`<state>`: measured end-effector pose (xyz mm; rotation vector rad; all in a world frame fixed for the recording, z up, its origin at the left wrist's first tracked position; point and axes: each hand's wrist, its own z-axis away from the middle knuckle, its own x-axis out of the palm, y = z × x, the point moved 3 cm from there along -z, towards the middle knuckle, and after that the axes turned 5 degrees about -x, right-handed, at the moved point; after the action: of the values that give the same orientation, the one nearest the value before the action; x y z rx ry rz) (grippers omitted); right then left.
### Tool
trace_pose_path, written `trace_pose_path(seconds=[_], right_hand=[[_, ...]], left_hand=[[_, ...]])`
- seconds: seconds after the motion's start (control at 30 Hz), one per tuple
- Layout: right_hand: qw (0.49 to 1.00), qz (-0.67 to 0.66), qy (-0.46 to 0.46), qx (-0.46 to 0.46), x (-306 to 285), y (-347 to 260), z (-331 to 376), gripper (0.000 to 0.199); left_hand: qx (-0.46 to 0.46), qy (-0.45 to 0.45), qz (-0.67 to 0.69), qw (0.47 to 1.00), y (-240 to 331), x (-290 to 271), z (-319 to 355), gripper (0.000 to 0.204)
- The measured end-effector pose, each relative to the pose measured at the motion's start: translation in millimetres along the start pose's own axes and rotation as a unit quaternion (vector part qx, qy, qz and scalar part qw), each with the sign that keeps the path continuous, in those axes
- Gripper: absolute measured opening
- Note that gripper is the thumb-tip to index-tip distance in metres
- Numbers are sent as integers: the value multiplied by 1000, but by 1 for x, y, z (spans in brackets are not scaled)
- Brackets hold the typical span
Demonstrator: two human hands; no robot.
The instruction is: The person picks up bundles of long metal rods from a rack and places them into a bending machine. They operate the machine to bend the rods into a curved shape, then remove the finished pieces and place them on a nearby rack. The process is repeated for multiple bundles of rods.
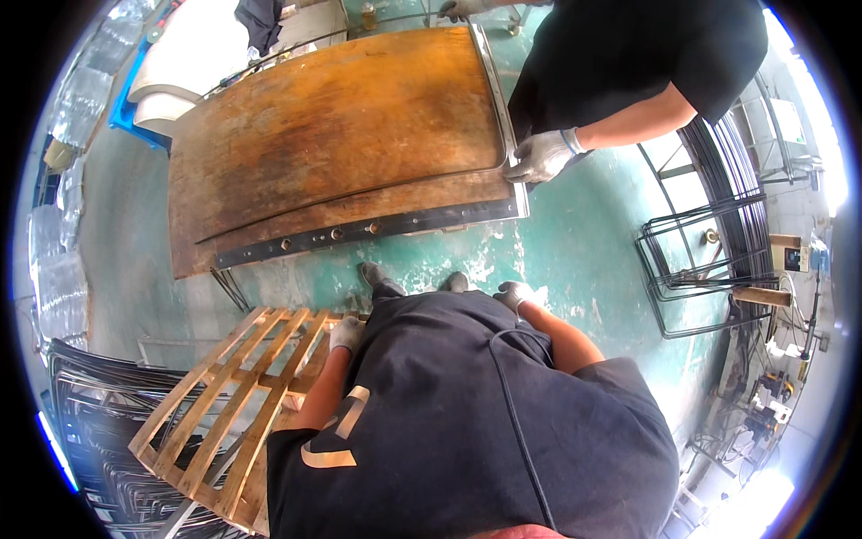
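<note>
My left hand (346,332), in a pale grey work glove, hangs at my side near the top end of a wooden pallet (260,359); its fingers are mostly hidden. My right hand (515,296), gloved too, hangs loosely by my right hip with nothing in it, its fingers relaxed. Beyond my feet stands a worn wooden-topped table (350,117). A thin dark bent metal rod (359,193) lies along its near and right sides. At the right edge a co-worker's gloved hand (543,156) rests by the rod's bend; their other gloved hand (465,9) is at the far corner.
A dark metal strip with holes (337,234) runs along the table's near edge. Bundled bent black rods (108,431) lie at lower left. A rack of black wire frames (705,242) stands right. The co-worker (637,54) stands at the table's right. White rolls (189,54) sit far left.
</note>
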<state>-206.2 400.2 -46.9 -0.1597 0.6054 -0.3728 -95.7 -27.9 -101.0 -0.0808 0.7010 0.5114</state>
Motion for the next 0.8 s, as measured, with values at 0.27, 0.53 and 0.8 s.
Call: trace_pose_path(seconds=[0.27,0.53,0.8], right_hand=[[1000,-23,8,-12,2,2,-3,54],[1000,1,4,-18,3,4,-5,54],[1000,-6,4,-3,8,13,-8,53]], left_hand=[[-20,16,62,998,6,-9,14,32],[-36,21,99,994,15,-21,26,32],[-53,13,131,990,17,-22,27,35]])
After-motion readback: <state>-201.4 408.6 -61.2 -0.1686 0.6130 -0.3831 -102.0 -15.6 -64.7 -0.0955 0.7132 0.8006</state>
